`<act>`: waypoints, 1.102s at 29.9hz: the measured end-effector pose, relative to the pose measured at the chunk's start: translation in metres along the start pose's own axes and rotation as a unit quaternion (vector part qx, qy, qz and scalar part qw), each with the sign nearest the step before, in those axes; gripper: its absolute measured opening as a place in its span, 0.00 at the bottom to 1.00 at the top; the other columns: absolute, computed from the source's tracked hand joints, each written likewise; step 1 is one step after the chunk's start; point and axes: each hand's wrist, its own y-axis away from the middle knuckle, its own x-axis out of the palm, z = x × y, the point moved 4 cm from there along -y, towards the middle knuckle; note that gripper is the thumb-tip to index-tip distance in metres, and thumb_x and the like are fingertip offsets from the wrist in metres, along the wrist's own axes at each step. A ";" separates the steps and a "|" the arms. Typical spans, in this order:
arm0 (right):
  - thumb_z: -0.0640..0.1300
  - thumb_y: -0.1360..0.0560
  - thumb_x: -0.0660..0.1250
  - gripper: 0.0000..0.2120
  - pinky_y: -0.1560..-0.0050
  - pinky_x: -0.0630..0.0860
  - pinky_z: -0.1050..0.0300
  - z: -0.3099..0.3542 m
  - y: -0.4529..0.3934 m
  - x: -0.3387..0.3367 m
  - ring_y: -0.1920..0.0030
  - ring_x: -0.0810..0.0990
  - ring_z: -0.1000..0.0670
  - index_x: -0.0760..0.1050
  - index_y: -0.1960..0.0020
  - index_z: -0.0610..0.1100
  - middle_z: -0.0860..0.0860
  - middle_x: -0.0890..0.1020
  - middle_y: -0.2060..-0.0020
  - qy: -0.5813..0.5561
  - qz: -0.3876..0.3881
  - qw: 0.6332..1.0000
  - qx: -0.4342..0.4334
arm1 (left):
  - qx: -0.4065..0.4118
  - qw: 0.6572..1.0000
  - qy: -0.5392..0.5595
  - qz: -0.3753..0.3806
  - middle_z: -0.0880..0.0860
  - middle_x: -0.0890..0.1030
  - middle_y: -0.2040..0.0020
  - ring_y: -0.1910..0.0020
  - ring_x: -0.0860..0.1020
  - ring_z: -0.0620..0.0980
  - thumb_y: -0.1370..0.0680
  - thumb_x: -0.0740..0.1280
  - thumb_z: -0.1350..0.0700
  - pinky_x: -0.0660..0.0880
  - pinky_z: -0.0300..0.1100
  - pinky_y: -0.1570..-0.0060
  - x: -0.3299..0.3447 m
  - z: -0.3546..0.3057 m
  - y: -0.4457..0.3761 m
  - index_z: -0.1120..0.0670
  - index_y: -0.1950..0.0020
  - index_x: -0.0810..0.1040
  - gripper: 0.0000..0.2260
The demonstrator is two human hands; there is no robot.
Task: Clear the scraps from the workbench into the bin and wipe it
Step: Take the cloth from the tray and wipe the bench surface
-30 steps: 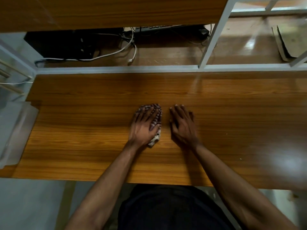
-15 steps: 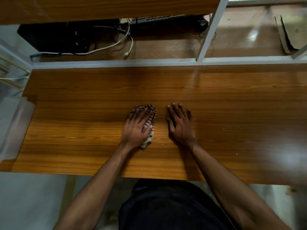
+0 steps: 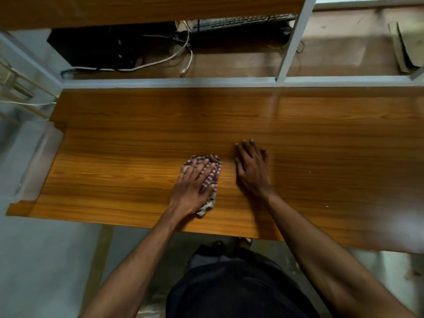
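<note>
While wiping: left hand [image 3: 191, 188] presses cloth [image 3: 210, 177] flat on desk [image 3: 114, 171].
We judge even pressure best; right hand [image 3: 251, 171] braces, fingers straight, holding nothing.

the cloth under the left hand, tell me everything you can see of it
The cloth is a small rag, checked in dark purple and white, soft and crumpled. It lies bunched on the wooden workbench, near the middle and toward the front edge. The left hand presses flat on it with fingers spread, covering much of it. Cloth shows past the fingertips, and a paler corner trails out near the wrist. The right hand lies flat beside it, not touching.
</note>
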 end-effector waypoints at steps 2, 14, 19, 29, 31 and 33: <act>0.51 0.16 0.58 0.25 0.22 0.48 0.42 0.007 0.011 0.001 0.18 0.54 0.47 0.63 0.20 0.49 0.48 0.63 0.19 0.010 0.008 1.000 -0.001 | -0.029 1.000 0.002 -0.010 0.47 0.58 0.18 0.18 0.52 0.52 0.17 0.56 0.37 0.52 0.56 0.21 -0.006 0.017 -0.011 0.43 0.18 0.56 0.29; 0.56 0.14 0.46 0.25 0.20 0.45 0.44 0.020 0.083 0.008 0.17 0.48 0.51 0.53 0.17 0.55 0.52 0.54 0.17 0.087 0.014 0.995 0.049 | 0.057 0.998 -0.005 0.003 0.47 0.47 0.16 0.17 0.44 0.51 0.17 0.52 0.37 0.45 0.56 0.20 0.010 -0.018 0.057 0.42 0.17 0.46 0.31; 0.57 0.13 0.45 0.25 0.20 0.36 0.50 0.024 0.103 0.012 0.18 0.43 0.55 0.49 0.17 0.58 0.55 0.50 0.17 0.076 0.006 0.995 0.070 | 0.003 1.000 -0.014 -0.004 0.49 0.53 0.17 0.18 0.51 0.54 0.18 0.50 0.36 0.49 0.56 0.21 -0.012 0.050 0.044 0.44 0.17 0.52 0.30; 0.55 0.14 0.49 0.24 0.20 0.44 0.49 0.032 0.104 0.009 0.18 0.50 0.53 0.56 0.18 0.56 0.54 0.56 0.18 0.077 -0.016 0.994 0.075 | 0.041 0.999 -0.010 0.021 0.49 0.47 0.16 0.18 0.44 0.52 0.17 0.48 0.34 0.42 0.56 0.20 0.014 -0.028 0.076 0.43 0.17 0.46 0.31; 0.55 0.14 0.49 0.24 0.20 0.44 0.48 0.034 0.106 0.008 0.18 0.50 0.53 0.56 0.18 0.56 0.55 0.56 0.18 0.072 -0.016 0.994 0.075 | 0.064 0.997 -0.022 0.028 0.48 0.44 0.16 0.18 0.41 0.50 0.17 0.47 0.33 0.42 0.57 0.20 0.013 0.001 0.087 0.43 0.17 0.44 0.31; 0.55 0.14 0.49 0.24 0.20 0.43 0.48 0.035 0.107 0.008 0.18 0.49 0.54 0.56 0.18 0.56 0.55 0.55 0.18 0.074 -0.011 0.994 0.075 | 0.045 0.999 -0.027 0.012 0.49 0.48 0.16 0.18 0.46 0.51 0.18 0.47 0.34 0.45 0.56 0.20 0.003 0.036 0.082 0.43 0.17 0.48 0.31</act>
